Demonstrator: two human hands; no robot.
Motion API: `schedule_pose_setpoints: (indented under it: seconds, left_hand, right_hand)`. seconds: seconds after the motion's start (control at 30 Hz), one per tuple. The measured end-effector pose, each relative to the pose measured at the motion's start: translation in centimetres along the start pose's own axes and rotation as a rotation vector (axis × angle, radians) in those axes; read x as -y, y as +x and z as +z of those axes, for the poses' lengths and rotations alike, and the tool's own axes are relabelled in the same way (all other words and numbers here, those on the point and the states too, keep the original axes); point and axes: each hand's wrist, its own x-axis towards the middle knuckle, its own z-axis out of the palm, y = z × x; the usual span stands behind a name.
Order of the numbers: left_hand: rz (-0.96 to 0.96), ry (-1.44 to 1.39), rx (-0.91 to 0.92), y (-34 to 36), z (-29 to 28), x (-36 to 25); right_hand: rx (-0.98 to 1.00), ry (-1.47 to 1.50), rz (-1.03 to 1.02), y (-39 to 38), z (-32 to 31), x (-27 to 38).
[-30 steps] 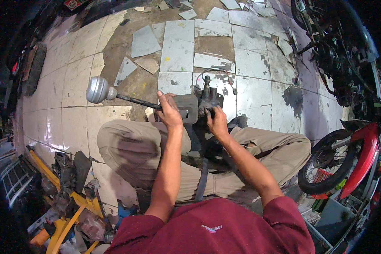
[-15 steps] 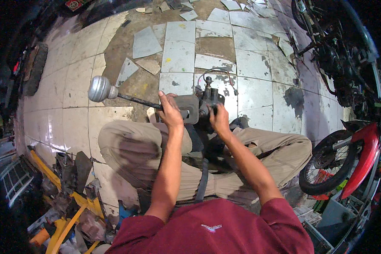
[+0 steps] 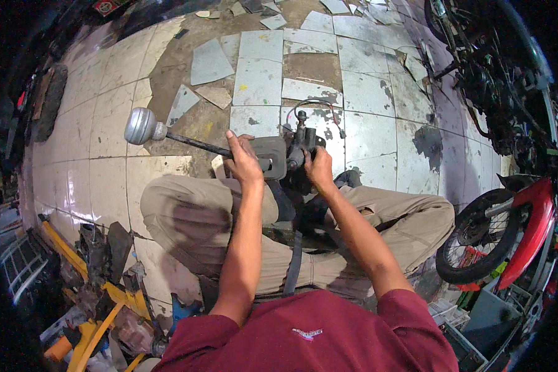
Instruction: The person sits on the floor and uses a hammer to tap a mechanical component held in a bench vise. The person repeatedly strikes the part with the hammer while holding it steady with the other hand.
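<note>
Okay, nearest first: just beyond our bent legs in beige cloth trousers [image 3: 409,217] sits a dark metal lever assembly [image 3: 279,164], both hands on it. Left hand [image 3: 245,164]: fingers curled round its long black rod [image 3: 198,144], one digit pointing away; underside of the grip hidden. Right hand [image 3: 319,170]: fingers bent in against the dark, blocky housing [image 3: 298,155]; we can't tell how tightly they close, or on what. Probably heavy at the housing, stiff, maybe greasy, hardly fragile; we'd hold by rod and housing, minding the rim of the flat grey plate [image 3: 270,146]. Silver ribbed round knob [image 3: 141,126] juts left, so turning needs width: pale glossy tiles [image 3: 108,131] that side, black-tyred motorcycle wheel [image 3: 472,232] right, loose broken slabs [image 3: 211,64] farther out.
</note>
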Motion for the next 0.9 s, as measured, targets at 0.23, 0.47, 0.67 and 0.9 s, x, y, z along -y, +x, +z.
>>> schedule_pose_setpoints:
  seconds: [0.23,0.47,0.67,0.9]
  left_hand:
    - [-0.025,0.014,-0.010,-0.2,-0.1,-0.2]
    - [0.059,-0.038,0.014,-0.3,0.0,-0.1]
    - [-0.054,-0.014,-0.008,-0.2,0.3,-0.6]
    - [-0.016,-0.019,-0.006,0.1,0.1,-0.1]
  right_hand:
    - [-0.066,-0.015,-0.037,-0.6,0.6,-0.4]
    - [-0.028,-0.018,-0.081,-0.7,0.2,0.3]
    - [0.035,-0.018,-0.084,0.0,0.0,0.4]
    - [-0.046,-0.004,-0.007,0.4,0.7,-0.9]
